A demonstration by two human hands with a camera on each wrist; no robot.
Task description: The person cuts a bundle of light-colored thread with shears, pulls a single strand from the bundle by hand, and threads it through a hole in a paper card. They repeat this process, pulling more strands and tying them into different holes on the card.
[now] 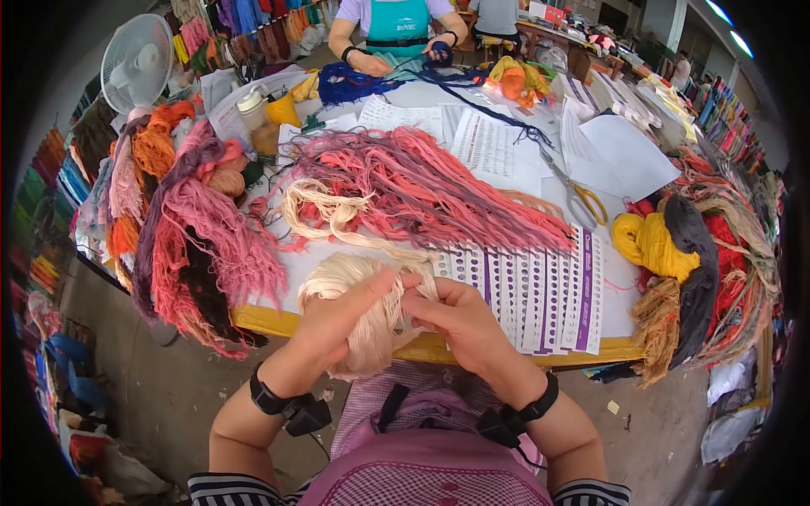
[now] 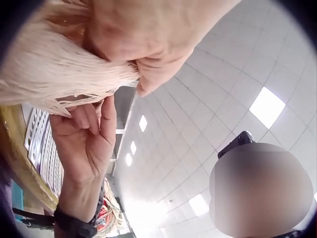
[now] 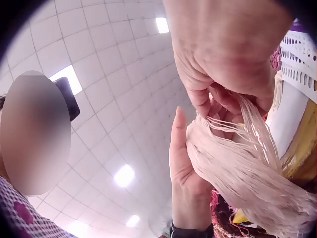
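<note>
A cream skein of thread [image 1: 342, 274] hangs between both hands at the table's front edge. My left hand [image 1: 350, 314] grips it around the middle; in the right wrist view that thumb [image 3: 178, 130] stands up beside the threads. My right hand [image 1: 467, 325] pinches strands at the skein's right end, its fingers curled in among the loose threads [image 3: 255, 121]. The skein's bulk hides part of the left fingers. Just beyond, a cream tail of thread [image 1: 325, 211] lies on a large pile of pink and purple yarn [image 1: 422, 181].
Punched thread cards [image 1: 540, 291] lie right of the hands, with scissors [image 1: 582, 198] farther back. Hanks of pink yarn [image 1: 215, 223] drape over the left edge, yellow yarn [image 1: 654, 244] at right. A person [image 1: 401, 34] across the table handles dark blue yarn [image 1: 350, 83].
</note>
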